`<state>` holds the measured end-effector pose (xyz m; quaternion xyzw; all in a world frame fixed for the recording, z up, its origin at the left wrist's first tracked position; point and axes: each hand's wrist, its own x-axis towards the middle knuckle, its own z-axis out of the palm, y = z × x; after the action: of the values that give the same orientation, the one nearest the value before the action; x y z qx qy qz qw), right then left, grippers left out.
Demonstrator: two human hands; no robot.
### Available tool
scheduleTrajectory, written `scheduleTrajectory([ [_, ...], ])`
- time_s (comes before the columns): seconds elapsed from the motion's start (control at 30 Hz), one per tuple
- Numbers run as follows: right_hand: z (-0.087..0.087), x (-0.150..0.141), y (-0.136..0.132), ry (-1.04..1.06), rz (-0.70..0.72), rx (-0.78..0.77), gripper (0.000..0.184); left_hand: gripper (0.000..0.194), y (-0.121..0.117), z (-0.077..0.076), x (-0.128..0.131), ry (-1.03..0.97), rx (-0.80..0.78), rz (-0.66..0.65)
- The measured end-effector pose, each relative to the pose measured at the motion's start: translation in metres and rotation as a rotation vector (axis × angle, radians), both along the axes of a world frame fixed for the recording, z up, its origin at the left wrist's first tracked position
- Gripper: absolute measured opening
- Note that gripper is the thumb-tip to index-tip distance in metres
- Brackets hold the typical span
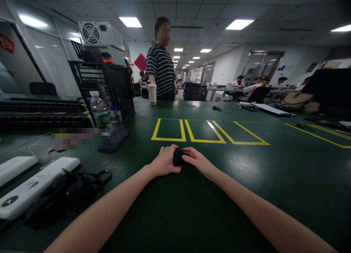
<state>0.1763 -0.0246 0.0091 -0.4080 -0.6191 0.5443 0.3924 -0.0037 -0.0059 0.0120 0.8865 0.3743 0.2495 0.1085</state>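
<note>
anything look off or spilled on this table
No spill shows. A black strappy bundle lies jumbled beside the nearer white device, looking untidy; the red-handled screwdriver lies loose outside the yellow tape outlines. The small black object in the left hand is too covered to judge.

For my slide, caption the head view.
Left hand grips a black object, right hand at its side, green table beneath.
</note>
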Motion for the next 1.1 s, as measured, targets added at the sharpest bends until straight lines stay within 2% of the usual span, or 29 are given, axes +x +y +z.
scheduleTrajectory([
  [0.2,0.0031,0.0037,-0.0007,0.055,0.09,-0.006,0.039,0.054,0.0004,-0.0002,-0.0006,0.008,0.011,-0.015],
  [0.4,0.0058,0.0001,-0.0037,0.033,0.01,0.014,0.024,0.054,0.0016,-0.0016,-0.0003,0.005,0.019,-0.012],
  [0.53,0.0051,-0.0006,-0.0028,0.002,-0.007,-0.014,0.028,0.054,0.0021,-0.0016,0.0003,0.012,0.015,-0.012],
  [0.73,0.0009,0.0022,0.0005,0.077,0.09,0.03,0.041,0.055,0.0008,-0.0013,0.0005,0.023,0.011,0.014],
  [0.9,0.002,0.0003,-0.0019,0.034,0.022,0.034,0.026,0.055,0.0005,-0.0005,0.0001,0.021,0.011,-0.003],
  [1.03,0.0041,0.0003,-0.0029,-0.021,-0.014,-0.008,0.03,0.055,0.001,-0.001,0.0001,0.013,0.006,0.0],
  [1.1,0.0057,0.0016,-0.0034,-0.019,0.014,-0.019,0.032,0.056,0.0013,-0.0016,-0.0001,0.009,0.0,0.004],
])
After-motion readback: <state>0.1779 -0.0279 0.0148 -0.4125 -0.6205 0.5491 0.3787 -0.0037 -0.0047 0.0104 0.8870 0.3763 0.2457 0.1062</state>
